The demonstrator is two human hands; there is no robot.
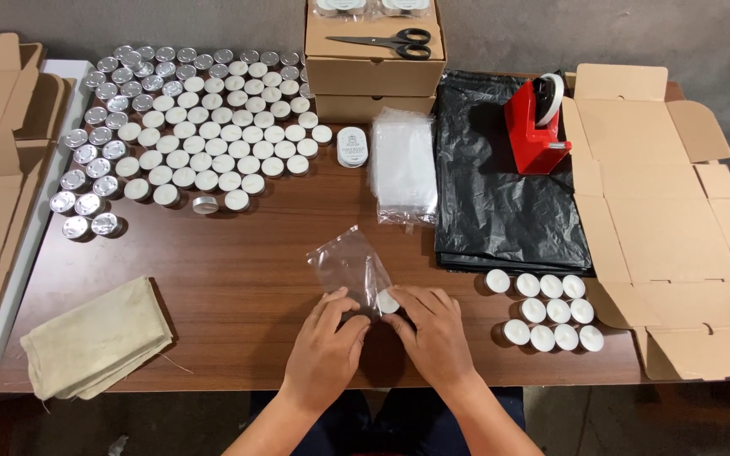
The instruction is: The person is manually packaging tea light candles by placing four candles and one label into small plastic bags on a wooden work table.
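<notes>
Two bare forearms ending in the left hand [324, 350] and right hand [434, 331]; no sleeves, rings or watch; dark trousers [382, 422] below.

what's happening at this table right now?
A person holds a small clear plastic bag at the near edge of the wooden table, left hand and right hand on its mouth, with a white tealight candle right at the opening. Ten more tealights sit to the right beside an open cardboard box. A large batch of tealights covers the far left.
</notes>
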